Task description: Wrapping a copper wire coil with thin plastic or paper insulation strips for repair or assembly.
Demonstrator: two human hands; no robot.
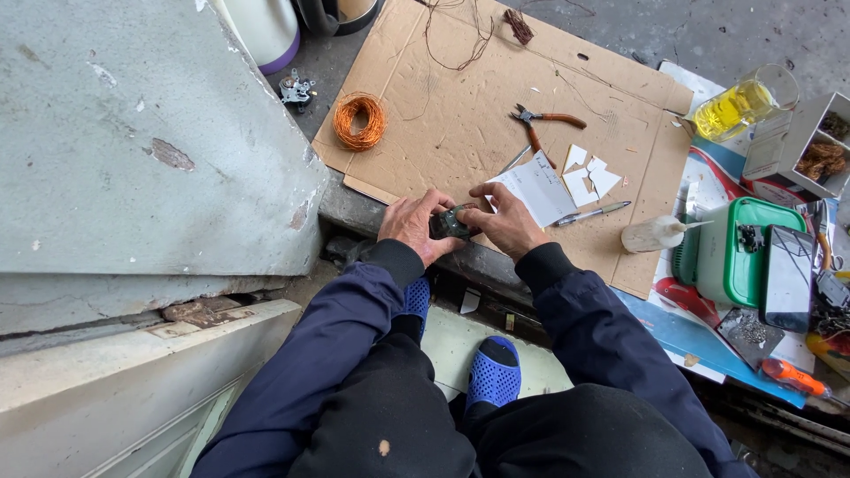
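Small dark part (451, 222): pinched between left hand (412, 226) and right hand (506, 221), at near edge of cardboard sheet (460, 106). Paper slip (538, 188) just beside; pliers (540, 124), copper wire coil (359, 120) well apart; bare cardboard between.

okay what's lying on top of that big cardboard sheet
On the cardboard sheet: a copper wire coil, pliers, paper scraps, a pen. Both hands cover most of a small dark part.
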